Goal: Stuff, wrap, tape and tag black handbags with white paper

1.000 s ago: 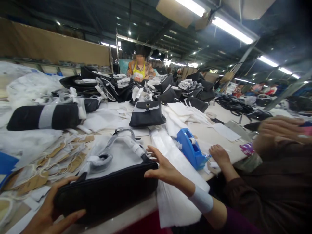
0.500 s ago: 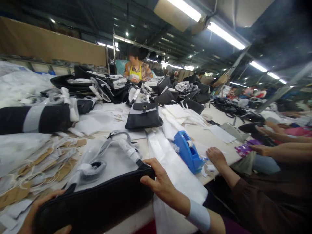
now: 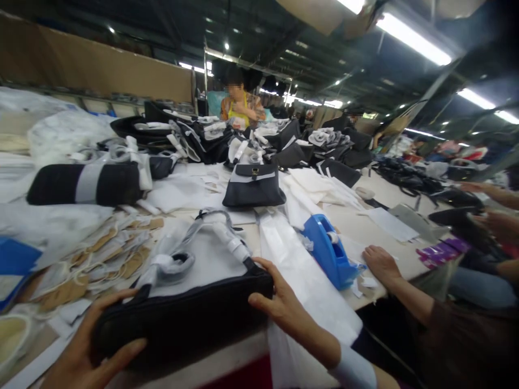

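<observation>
A black handbag (image 3: 186, 310) lies tilted at the table's near edge, its dark base toward me. Its handle (image 3: 211, 229) is wrapped in clear plastic and white paper. My left hand (image 3: 95, 343) grips the bag's left end, thumb on the near side and fingers over the far edge. At the right end, my right hand (image 3: 284, 302) holds the corner between thumb and fingers. Past the bag stands another black handbag (image 3: 254, 186) with a gold clasp. A blue tape dispenser (image 3: 330, 251) and clear plastic bags (image 3: 304, 275) lie right of my bag.
Brown tags with white cords (image 3: 101, 254) are heaped at left. Wrapped black bags (image 3: 194, 138) pile up at the back, where a person in a yellow apron (image 3: 240, 111) sits. A co-worker's hand (image 3: 381, 265) rests on the table at right.
The view has swung left, so most things appear shifted right. More of my left hand and a blue object at the left edge now show. Both hands still hold the handbag.
</observation>
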`<state>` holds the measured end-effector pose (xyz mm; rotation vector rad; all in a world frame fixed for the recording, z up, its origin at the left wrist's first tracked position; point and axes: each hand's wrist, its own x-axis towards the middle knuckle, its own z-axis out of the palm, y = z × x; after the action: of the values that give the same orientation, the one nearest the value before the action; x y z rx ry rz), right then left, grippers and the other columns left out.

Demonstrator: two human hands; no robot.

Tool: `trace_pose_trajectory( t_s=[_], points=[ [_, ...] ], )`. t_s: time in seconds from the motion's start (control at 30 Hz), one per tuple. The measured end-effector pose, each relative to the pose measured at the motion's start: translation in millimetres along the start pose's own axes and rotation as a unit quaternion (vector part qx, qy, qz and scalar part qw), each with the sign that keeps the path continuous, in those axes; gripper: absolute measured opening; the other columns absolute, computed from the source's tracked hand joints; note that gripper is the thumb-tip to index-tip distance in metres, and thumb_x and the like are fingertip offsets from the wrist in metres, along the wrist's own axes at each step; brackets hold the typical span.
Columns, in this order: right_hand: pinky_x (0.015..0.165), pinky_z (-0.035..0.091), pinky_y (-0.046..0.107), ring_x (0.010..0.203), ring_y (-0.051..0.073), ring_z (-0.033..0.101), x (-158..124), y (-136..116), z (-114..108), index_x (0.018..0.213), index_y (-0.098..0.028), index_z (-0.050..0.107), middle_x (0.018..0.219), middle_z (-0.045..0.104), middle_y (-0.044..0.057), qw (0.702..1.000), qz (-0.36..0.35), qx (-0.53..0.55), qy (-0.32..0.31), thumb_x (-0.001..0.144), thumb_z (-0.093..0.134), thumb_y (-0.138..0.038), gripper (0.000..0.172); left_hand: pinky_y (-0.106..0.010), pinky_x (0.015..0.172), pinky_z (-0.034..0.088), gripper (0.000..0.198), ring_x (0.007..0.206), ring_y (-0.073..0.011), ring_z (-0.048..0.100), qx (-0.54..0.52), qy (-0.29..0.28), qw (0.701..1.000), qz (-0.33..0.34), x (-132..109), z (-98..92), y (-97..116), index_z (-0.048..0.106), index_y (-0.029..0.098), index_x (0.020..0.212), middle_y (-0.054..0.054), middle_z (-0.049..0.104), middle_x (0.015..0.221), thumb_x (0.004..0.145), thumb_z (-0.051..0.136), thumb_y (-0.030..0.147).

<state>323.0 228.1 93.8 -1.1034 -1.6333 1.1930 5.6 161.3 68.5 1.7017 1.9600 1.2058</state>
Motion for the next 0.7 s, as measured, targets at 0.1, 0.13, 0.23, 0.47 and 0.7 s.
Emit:
trace_pose_trajectory(
  t_s=[0.1, 0.13, 0.23, 0.47, 0.7],
  points=[
    [0.104, 0.039, 0.039, 0.116, 0.024, 0.053, -0.4, 9.2, 2.6, 0.134, -0.025, 0.043, 0.127, 0.055, 0.005, 0.999, -0.008, 0.043, -0.006, 0.074, 0.073, -0.038, 0.068, -0.059, 0.111, 0.026, 0.051, 0.129, -0.0360, 0.040, -0.039, 0.013, 0.999, 0.017, -2.1, -0.8, 4.5, 0.046, 0.029, 0.114, -0.006, 0.043, 0.135, 0.075, 0.059, 0.060],
    [0.105, 0.038, 0.039, 0.117, 0.024, 0.052, -0.8, 13.1, 3.8, 0.134, -0.025, 0.042, 0.128, 0.054, 0.005, 0.999, -0.011, 0.048, -0.002, 0.075, 0.072, -0.038, 0.068, -0.057, 0.114, 0.021, 0.048, 0.134, -0.0352, 0.034, -0.051, 0.025, 0.998, 0.028, -1.6, 0.8, 6.8, 0.047, 0.028, 0.111, -0.005, 0.040, 0.140, 0.075, 0.060, 0.057],
    [0.108, 0.035, 0.038, 0.123, 0.024, 0.049, -2.4, 22.9, 6.6, 0.136, -0.026, 0.041, 0.133, 0.052, 0.005, 0.999, -0.011, 0.051, 0.011, 0.077, 0.070, -0.038, 0.067, -0.051, 0.114, 0.026, 0.041, 0.135, -0.0324, 0.034, -0.099, 0.036, 0.994, 0.031, -0.2, 6.6, 9.8, 0.048, 0.027, 0.107, -0.005, 0.040, 0.142, 0.077, 0.060, 0.051],
    [0.099, 0.041, 0.036, 0.113, 0.024, 0.053, -2.1, 22.0, 7.4, 0.134, -0.027, 0.040, 0.127, 0.054, 0.004, 0.996, 0.003, 0.087, 0.011, 0.074, 0.073, -0.039, 0.069, -0.044, 0.115, 0.029, 0.047, 0.130, -0.0301, 0.041, -0.152, 0.045, 0.987, -0.014, -4.5, 13.6, 4.7, 0.046, 0.028, 0.111, -0.004, 0.049, 0.127, 0.073, 0.065, 0.048],
    [0.090, 0.045, 0.035, 0.108, 0.025, 0.053, 4.0, 24.2, 5.6, 0.124, -0.026, 0.042, 0.121, 0.051, 0.006, 0.999, -0.021, 0.042, 0.025, 0.072, 0.072, -0.049, 0.064, -0.043, 0.106, 0.038, 0.051, 0.122, -0.0313, 0.045, -0.160, 0.021, 0.987, -0.018, -1.0, 13.0, 1.7, 0.046, 0.029, 0.105, -0.002, 0.051, 0.115, 0.067, 0.068, 0.053]
  ],
)
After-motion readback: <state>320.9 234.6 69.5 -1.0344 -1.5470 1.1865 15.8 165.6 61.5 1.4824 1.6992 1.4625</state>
